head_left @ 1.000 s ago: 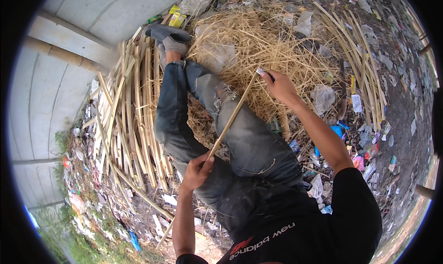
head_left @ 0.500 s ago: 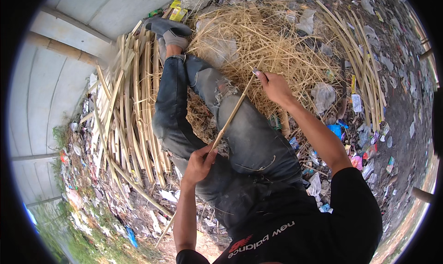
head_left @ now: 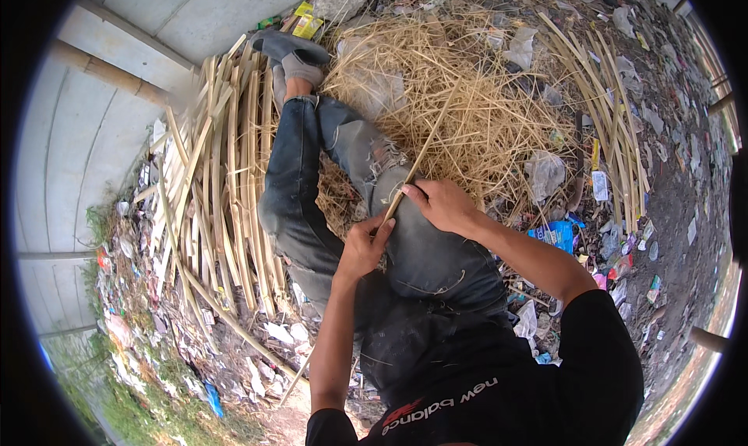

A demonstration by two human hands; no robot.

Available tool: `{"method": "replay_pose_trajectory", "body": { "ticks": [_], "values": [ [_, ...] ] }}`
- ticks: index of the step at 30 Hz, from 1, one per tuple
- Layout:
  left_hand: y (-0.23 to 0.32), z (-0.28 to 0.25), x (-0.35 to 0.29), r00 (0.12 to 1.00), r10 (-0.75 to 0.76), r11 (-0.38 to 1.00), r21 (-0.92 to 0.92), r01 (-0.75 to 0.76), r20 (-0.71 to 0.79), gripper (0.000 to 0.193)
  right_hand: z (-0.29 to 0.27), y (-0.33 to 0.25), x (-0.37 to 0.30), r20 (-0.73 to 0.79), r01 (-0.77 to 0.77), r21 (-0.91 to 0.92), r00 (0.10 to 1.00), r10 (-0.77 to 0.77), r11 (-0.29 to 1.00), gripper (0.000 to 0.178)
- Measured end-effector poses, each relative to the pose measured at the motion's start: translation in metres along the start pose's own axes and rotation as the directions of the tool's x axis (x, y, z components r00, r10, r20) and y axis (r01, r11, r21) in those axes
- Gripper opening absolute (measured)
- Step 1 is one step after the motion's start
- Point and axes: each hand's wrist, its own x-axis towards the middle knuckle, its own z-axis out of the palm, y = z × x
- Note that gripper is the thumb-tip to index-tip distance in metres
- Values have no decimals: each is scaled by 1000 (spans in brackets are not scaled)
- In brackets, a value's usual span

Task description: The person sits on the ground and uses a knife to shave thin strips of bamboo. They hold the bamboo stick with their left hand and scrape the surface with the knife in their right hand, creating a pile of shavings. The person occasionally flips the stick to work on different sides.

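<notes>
We grip 1 thin strip [head_left: 432,137] over our trousers [head_left: 440,255] with our left hand [head_left: 363,249] and pinch it farther along with our right hand [head_left: 446,204], its far end over shavings [head_left: 499,107], white lettering [head_left: 458,400] and a red emblem [head_left: 402,412] marking our black shirt [head_left: 538,376].

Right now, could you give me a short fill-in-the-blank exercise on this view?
Counting the left hand and right hand, the thin strip is held by ____ hands.
The shirt is mainly coloured ____.
The larger pile of strips lies to the ____ of the legs.

Missing words: two; black; left.
</notes>
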Motion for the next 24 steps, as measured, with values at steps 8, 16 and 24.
{"method": "replay_pose_trajectory", "body": {
  "ticks": [8,16,24],
  "values": [
    [-1,-3,-1,1000,-4,999,-50,5,26,37,-3,3,6,-9,80,107,997,-79,991,57],
    [-23,-7,4,991,-105,984,-133,115,77,35,-40,6,17,572,-316,410,820,29,856,67],
    [-6,-21,4,972,-152,963,-194,187,180,37,-63,45,42,-70,-206,362,966,247,909,49]
  ]
}}
